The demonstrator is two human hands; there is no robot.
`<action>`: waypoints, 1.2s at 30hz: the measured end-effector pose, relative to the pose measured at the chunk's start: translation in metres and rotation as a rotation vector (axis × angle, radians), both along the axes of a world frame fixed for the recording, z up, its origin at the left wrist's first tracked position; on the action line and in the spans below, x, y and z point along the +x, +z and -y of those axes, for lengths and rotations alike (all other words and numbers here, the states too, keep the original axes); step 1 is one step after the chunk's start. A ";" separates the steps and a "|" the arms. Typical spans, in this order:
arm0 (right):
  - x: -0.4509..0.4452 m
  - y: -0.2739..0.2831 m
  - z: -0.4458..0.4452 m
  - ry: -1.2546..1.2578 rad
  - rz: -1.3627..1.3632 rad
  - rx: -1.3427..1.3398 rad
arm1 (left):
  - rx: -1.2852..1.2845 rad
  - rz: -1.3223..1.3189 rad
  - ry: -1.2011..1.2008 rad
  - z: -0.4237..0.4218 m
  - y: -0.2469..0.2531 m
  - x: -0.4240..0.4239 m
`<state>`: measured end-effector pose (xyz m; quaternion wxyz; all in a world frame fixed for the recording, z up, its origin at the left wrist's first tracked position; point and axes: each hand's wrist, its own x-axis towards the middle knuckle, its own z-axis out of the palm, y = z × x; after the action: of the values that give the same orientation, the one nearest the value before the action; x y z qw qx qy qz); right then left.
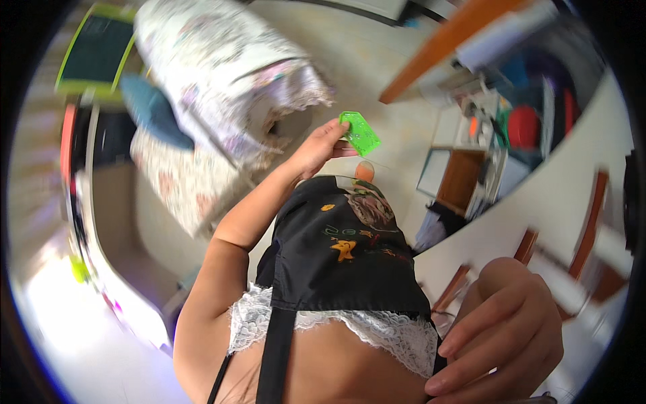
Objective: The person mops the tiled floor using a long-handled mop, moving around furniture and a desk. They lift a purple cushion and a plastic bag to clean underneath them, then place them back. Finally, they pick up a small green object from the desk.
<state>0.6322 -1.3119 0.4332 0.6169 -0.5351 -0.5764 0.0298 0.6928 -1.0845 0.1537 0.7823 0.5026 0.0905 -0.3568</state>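
Observation:
My left hand (323, 144) holds a small bright green plastic tray (359, 132) by its left edge, thumb on top and fingers beneath. Small bits that glint lie in the tray. It is held out beyond the hem of a black apron (348, 252) with printed figures. My right hand (504, 328) is raised close to the camera at the lower right, its fingers bent and apart, and nothing shows between them.
Cloth-covered furniture (222, 65) with lace trim stands at the upper left, a blue cushion (154, 113) beside it. An orange-brown wooden beam (444, 48) slants at the upper right. Boxes and mixed items crowd the right, near a brown open box (459, 179) and wooden chair parts (590, 224).

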 end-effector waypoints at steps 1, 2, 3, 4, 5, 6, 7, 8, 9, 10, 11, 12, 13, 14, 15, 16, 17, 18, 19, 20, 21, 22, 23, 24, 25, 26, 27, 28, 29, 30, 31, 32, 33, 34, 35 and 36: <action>0.021 0.010 -0.005 0.110 -0.012 -0.021 | -0.039 0.035 0.103 -0.006 0.011 0.003; 0.042 0.009 -0.010 0.241 -0.022 -0.003 | -0.021 0.005 0.218 -0.023 0.015 -0.007; 0.058 0.012 -0.019 0.359 -0.033 -0.001 | -0.012 -0.014 0.321 -0.036 0.017 -0.017; 0.072 0.013 -0.026 0.496 -0.064 -0.019 | -0.005 -0.019 0.426 -0.048 0.021 -0.026; 0.088 0.011 -0.036 0.612 -0.086 -0.060 | 0.004 -0.025 0.524 -0.060 0.025 -0.037; 0.107 -0.012 -0.054 0.766 -0.123 -0.053 | 0.057 -0.051 0.681 -0.083 0.026 -0.067; 0.110 -0.002 -0.066 0.816 -0.125 -0.171 | -0.015 -0.035 0.743 -0.084 0.026 -0.065; 0.094 -0.021 -0.068 0.593 -0.474 -0.261 | -0.043 -0.036 0.834 -0.092 0.023 -0.079; 0.105 -0.055 -0.094 0.553 -0.399 -0.347 | 0.013 -0.065 0.968 -0.110 0.018 -0.112; 0.117 -0.062 -0.113 0.447 -0.284 -0.490 | -0.013 -0.064 1.029 -0.117 0.020 -0.121; 0.129 -0.083 -0.135 0.387 -0.180 -0.602 | -0.003 -0.077 1.115 -0.128 0.019 -0.143; 0.126 -0.114 -0.165 0.266 -0.209 -0.704 | 0.003 -0.080 1.190 -0.138 0.016 -0.165; 0.125 -0.138 -0.197 0.209 -0.133 -0.806 | 0.015 -0.085 1.271 -0.149 0.012 -0.189; 0.127 -0.167 -0.225 0.179 0.064 -0.808 | -0.006 -0.081 1.342 -0.157 0.006 -0.210; 0.133 -0.196 -0.254 0.151 0.264 -0.786 | -0.024 -0.076 1.397 -0.166 0.004 -0.226; 0.139 -0.223 -0.285 0.121 0.413 -0.810 | -0.043 -0.074 1.454 -0.173 0.000 -0.244; 0.144 -0.248 -0.314 0.090 0.559 -0.822 | -0.061 -0.077 1.511 -0.179 -0.003 -0.262; 0.155 -0.279 -0.345 0.077 0.789 -0.848 | -0.060 -0.083 1.574 -0.184 -0.004 -0.280; 0.166 -0.306 -0.374 0.060 1.019 -0.852 | -0.056 -0.092 1.639 -0.189 -0.004 -0.299; 0.175 -0.328 -0.399 0.033 1.110 -0.942 | -0.053 -0.104 1.702 -0.194 -0.006 -0.318; 0.180 -0.343 -0.424 0.002 1.200 -1.030 | -0.039 -0.101 1.764 -0.198 -0.008 -0.339; 0.178 -0.349 -0.443 0.012 1.301 -1.031 | -0.027 -0.105 1.830 -0.196 -0.012 -0.361; 0.173 -0.352 -0.459 0.016 1.401 -1.028 | -0.014 -0.110 1.891 -0.197 -0.014 -0.381; 0.167 -0.360 -0.472 -0.013 1.420 -1.059 | -0.015 -0.117 1.962 -0.197 -0.014 -0.394; 0.162 -0.370 -0.484 -0.048 1.438 -1.090 | -0.021 -0.140 2.017 -0.197 -0.017 -0.408; 0.157 -0.380 -0.500 -0.068 1.464 -1.156 | -0.028 -0.166 2.069 -0.196 -0.020 -0.422; 0.151 -0.387 -0.516 -0.089 1.488 -1.219 | -0.032 -0.193 2.121 -0.195 -0.021 -0.435; 0.146 -0.390 -0.526 -0.026 1.555 -1.239 | -0.041 -0.214 2.176 -0.192 -0.023 -0.445; 0.144 -0.391 -0.534 0.034 1.622 -1.258 | -0.054 -0.240 2.237 -0.188 -0.024 -0.451; 0.158 -0.402 -0.543 0.088 1.696 -1.359 | -0.078 -0.245 2.281 -0.192 -0.027 -0.453; 0.171 -0.414 -0.553 0.141 1.769 -1.460 | -0.101 -0.250 2.325 -0.196 -0.031 -0.454; 0.161 -0.411 -0.561 0.276 1.686 -1.516 | -0.109 -0.274 2.377 -0.194 -0.032 -0.459; 0.141 -0.398 -0.566 0.407 1.601 -1.570 | -0.118 -0.294 2.427 -0.191 -0.032 -0.464; 0.127 -0.382 -0.569 0.456 1.579 -1.582 | -0.134 -0.306 2.471 -0.190 -0.035 -0.466; 0.117 -0.364 -0.574 0.506 1.559 -1.593 | -0.148 -0.305 2.521 -0.190 -0.037 -0.466; 0.107 -0.342 -0.578 0.541 1.478 -1.573 | -0.155 -0.309 2.569 -0.188 -0.037 -0.468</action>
<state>0.7393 -0.7337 0.0912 -0.4161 -0.5199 -0.7203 0.1944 0.2249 -0.8962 0.1168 0.5711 -0.0358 0.5731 0.5866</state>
